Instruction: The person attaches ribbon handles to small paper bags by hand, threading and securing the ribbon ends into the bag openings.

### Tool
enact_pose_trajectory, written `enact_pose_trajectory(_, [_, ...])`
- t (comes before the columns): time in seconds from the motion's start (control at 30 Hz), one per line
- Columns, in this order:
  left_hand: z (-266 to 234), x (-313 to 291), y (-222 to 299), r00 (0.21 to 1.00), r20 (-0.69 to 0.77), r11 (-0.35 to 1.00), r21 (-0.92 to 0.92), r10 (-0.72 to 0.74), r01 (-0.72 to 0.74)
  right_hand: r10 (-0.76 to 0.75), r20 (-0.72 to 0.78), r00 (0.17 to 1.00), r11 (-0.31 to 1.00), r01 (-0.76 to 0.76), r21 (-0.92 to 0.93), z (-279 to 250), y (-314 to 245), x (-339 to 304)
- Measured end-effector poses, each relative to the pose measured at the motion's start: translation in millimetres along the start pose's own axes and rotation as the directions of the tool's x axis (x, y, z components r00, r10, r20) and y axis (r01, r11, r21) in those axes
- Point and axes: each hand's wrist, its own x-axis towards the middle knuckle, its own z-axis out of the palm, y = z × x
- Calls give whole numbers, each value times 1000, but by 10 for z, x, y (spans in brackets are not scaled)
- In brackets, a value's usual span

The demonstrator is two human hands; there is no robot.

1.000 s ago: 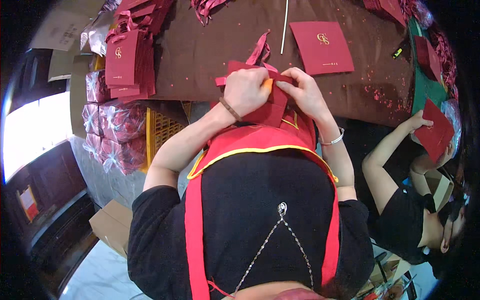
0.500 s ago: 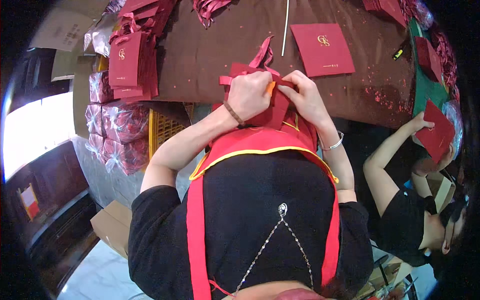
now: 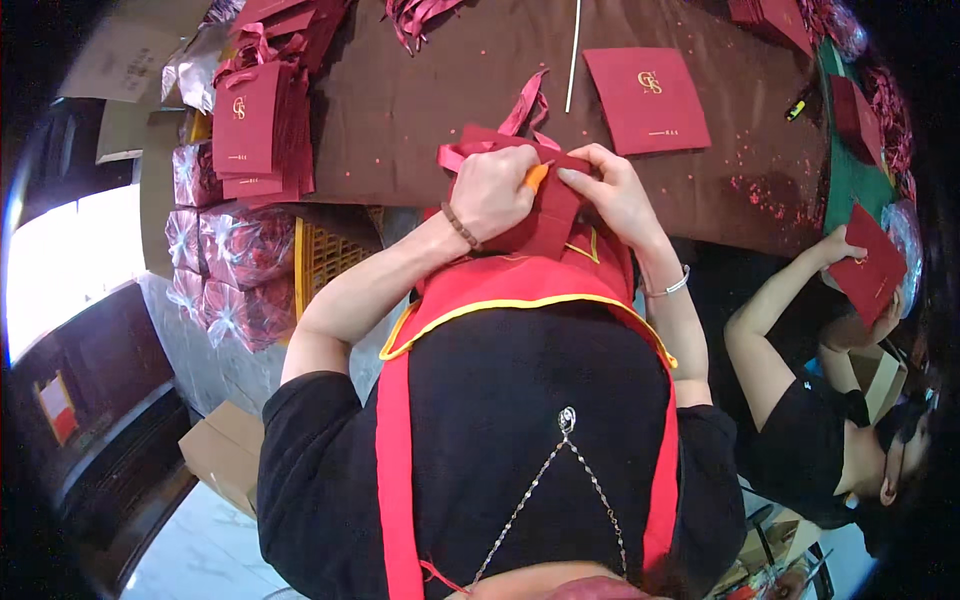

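At the table's near edge, a dark red paper bag (image 3: 552, 222) lies against my apron under both hands. My left hand (image 3: 488, 198) is closed on a small orange tool (image 3: 536, 178), whose end sticks out beside the thumb; the rest is hidden in the fist. Close by on the right, my right hand (image 3: 618, 200) pinches the bag's upper part between thumb and fingers. Pink-red ribbon (image 3: 526, 105) trails from the bag onto the table, and another loop shows left of my left hand.
A brown-covered table (image 3: 450, 90) carries a flat red bag (image 3: 650, 100), a stack of red bags (image 3: 246, 120), a white stick (image 3: 572, 55) and red scraps. Wrapped red packages (image 3: 245, 245) stand at left beside a yellow crate (image 3: 335, 255). At right a co-worker holds a red bag (image 3: 868, 265).
My left hand has shifted slightly left and down, and more of the orange tool shows. The right hand's fingers have moved a little on the bag.
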Motion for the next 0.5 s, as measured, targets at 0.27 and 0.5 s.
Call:
enact_pose_trajectory(0.27, [-79, 81, 49, 967, 134, 960, -147, -218, 237, -47, -24, 999, 989, 43, -139, 18, 31, 26])
enact_pose_trajectory(0.5, [-117, 123, -24, 930, 216, 925, -175, -297, 337, -7, -54, 998, 1000, 5, -23, 88, 63, 57])
